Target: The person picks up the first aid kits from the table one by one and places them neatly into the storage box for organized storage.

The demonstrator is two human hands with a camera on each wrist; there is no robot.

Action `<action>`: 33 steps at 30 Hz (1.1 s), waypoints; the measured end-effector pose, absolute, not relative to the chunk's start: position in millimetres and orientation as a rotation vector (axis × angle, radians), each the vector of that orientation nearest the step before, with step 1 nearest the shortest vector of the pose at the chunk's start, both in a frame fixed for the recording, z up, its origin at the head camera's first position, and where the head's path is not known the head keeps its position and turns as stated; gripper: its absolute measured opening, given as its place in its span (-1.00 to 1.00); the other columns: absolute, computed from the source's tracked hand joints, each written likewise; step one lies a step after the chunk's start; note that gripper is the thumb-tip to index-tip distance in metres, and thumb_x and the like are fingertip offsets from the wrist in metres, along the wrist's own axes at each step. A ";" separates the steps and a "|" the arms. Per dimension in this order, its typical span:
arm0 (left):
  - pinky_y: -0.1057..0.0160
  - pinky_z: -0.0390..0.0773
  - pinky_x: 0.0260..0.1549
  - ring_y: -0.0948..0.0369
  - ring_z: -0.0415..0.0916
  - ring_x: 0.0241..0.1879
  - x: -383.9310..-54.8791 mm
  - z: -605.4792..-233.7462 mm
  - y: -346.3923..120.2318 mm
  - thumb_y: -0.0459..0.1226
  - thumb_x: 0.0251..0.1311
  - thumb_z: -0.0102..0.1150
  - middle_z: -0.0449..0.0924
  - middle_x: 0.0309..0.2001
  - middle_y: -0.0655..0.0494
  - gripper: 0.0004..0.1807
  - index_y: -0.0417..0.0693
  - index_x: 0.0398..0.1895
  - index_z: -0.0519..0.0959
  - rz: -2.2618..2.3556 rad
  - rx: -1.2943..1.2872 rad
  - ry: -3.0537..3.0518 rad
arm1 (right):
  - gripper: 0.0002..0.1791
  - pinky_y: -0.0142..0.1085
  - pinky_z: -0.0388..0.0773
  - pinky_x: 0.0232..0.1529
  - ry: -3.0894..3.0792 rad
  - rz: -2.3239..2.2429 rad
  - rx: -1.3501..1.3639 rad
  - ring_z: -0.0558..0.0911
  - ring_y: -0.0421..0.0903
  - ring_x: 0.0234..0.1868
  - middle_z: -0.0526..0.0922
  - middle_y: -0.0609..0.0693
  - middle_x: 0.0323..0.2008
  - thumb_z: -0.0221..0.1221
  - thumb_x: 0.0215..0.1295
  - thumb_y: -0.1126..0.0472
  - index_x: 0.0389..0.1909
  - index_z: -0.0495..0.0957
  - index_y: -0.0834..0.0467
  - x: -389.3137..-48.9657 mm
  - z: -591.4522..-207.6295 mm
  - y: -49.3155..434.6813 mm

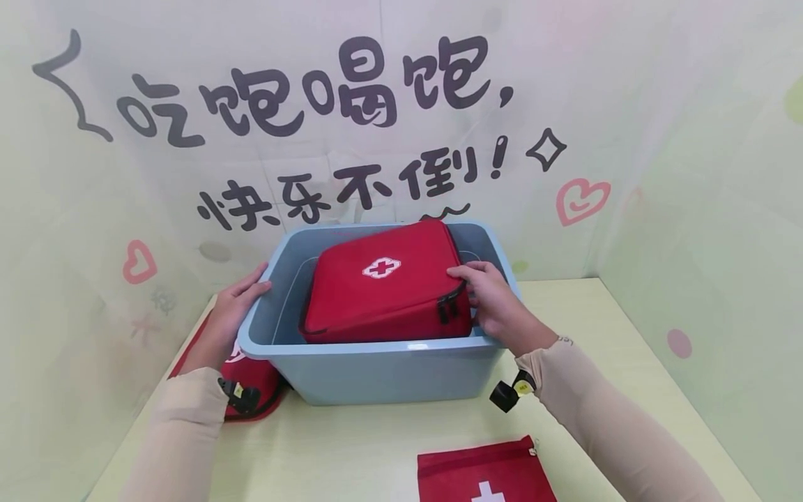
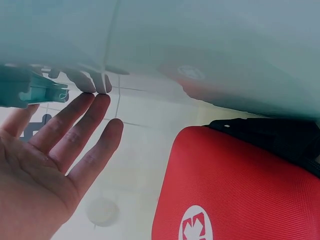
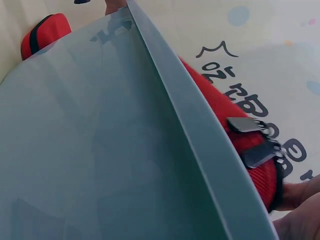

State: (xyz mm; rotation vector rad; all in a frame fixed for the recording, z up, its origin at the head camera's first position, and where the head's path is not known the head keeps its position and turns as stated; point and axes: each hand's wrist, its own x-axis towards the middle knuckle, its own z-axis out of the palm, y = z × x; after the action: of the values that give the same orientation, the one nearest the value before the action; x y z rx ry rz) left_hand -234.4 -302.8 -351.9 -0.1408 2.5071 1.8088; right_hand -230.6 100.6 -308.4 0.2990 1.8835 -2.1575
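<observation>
A large red first-aid bag (image 1: 383,286) with a white cross emblem sits tilted inside a light-blue plastic tub (image 1: 389,373). My right hand (image 1: 495,303) grips the bag's right end, thumb on top and fingers down its side, near the black zipper pulls (image 3: 255,142). At the tub's left side, my left hand (image 1: 235,314) touches the rim. The left wrist view shows that hand's fingers (image 2: 90,160) fairly straight, their tips against the tub's outer wall; the thumb is partly hidden. Where the bag meets the tub floor is out of sight.
Another red first-aid case (image 1: 257,383) lies left of the tub, partly under the left forearm. A flat red pouch (image 1: 486,474) with a white cross lies at the table's (image 1: 351,446) front. Behind stands a wall (image 1: 564,84) with printed writing.
</observation>
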 end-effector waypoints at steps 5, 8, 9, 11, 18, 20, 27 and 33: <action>-0.27 0.32 0.24 -0.27 0.09 0.45 -232.7 -351.1 -302.5 0.14 0.44 -0.07 -0.09 0.58 -0.11 -0.27 0.35 0.56 -0.07 1.790 -0.143 2.522 | -0.32 0.28 0.30 0.23 1.869 -2.144 0.273 0.24 0.25 0.36 0.10 0.29 0.43 -0.01 0.46 0.19 0.51 -0.05 0.13 -231.1 -305.4 103.5; -0.27 0.32 0.23 -0.28 0.10 0.44 -232.4 -350.6 -302.0 0.15 0.44 -0.07 -0.07 0.57 -0.12 -0.27 0.34 0.56 -0.06 1.780 -0.141 2.528 | -0.28 0.38 0.19 0.28 1.870 -2.152 0.205 0.06 0.28 0.49 -0.01 0.28 0.50 -0.03 0.46 0.21 0.54 -0.10 0.14 -230.5 -301.8 106.3; -0.28 0.32 0.23 -0.29 0.10 0.44 -232.3 -350.5 -301.8 0.15 0.44 -0.07 -0.07 0.57 -0.13 -0.27 0.35 0.56 -0.06 1.781 -0.139 2.525 | -0.27 0.40 0.17 0.28 1.869 -2.153 0.184 0.02 0.28 0.51 -0.03 0.26 0.52 -0.02 0.46 0.20 0.54 -0.11 0.13 -230.2 -300.5 107.5; -0.27 0.32 0.23 -0.29 0.10 0.43 -232.5 -350.6 -301.7 0.14 0.44 -0.07 -0.07 0.57 -0.12 -0.28 0.36 0.56 -0.06 1.783 -0.132 2.523 | -0.27 0.38 0.19 0.28 1.867 -2.160 0.150 0.02 0.28 0.51 -0.03 0.24 0.53 -0.02 0.46 0.19 0.54 -0.12 0.13 -229.6 -298.1 110.7; -0.27 0.32 0.23 -0.28 0.11 0.43 -232.4 -350.4 -299.2 0.14 0.45 -0.08 -0.06 0.57 -0.12 -0.29 0.35 0.56 -0.06 1.788 -0.117 2.526 | -0.33 0.27 0.22 0.33 1.869 -2.222 0.042 0.15 0.26 0.47 0.11 0.21 0.46 -0.07 0.50 0.19 0.51 -0.10 0.17 -226.1 -289.7 130.5; -0.27 0.33 0.23 -0.28 0.12 0.43 -232.9 -351.3 -299.8 0.14 0.45 -0.08 -0.05 0.57 -0.12 -0.29 0.35 0.57 -0.06 1.784 -0.123 2.526 | -0.36 0.21 0.25 0.35 1.881 -2.244 0.017 0.22 0.25 0.45 0.23 0.18 0.35 -0.06 0.50 0.19 0.49 -0.07 0.19 -224.9 -286.4 135.5; 0.08 0.61 -0.01 -0.28 0.21 0.38 -235.2 -352.1 -301.4 0.13 0.44 -0.08 0.04 0.54 -0.18 -0.27 0.34 0.59 -0.04 1.791 -0.126 2.525 | -0.43 -0.04 0.41 0.30 1.993 -2.278 -0.051 0.47 0.07 0.29 0.35 0.00 0.11 -0.03 0.51 0.11 0.43 0.05 0.14 -216.5 -278.8 160.3; 0.29 0.62 -0.18 -0.27 0.22 0.38 -235.1 -351.9 -301.6 0.13 0.44 -0.08 0.05 0.53 -0.19 -0.27 0.34 0.59 -0.03 1.807 -0.126 2.515 | -0.54 -0.18 0.54 0.14 2.014 -2.310 -0.082 0.60 -0.12 0.09 0.37 0.00 0.11 -0.01 0.52 0.05 0.32 0.15 0.07 -211.6 -282.3 180.7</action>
State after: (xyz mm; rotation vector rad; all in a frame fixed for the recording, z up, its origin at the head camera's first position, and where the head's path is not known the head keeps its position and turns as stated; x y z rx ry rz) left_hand -235.1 -301.6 -351.9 -0.1262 2.5151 1.8065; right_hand -211.6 180.7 -282.3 -0.0823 2.0136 -2.3103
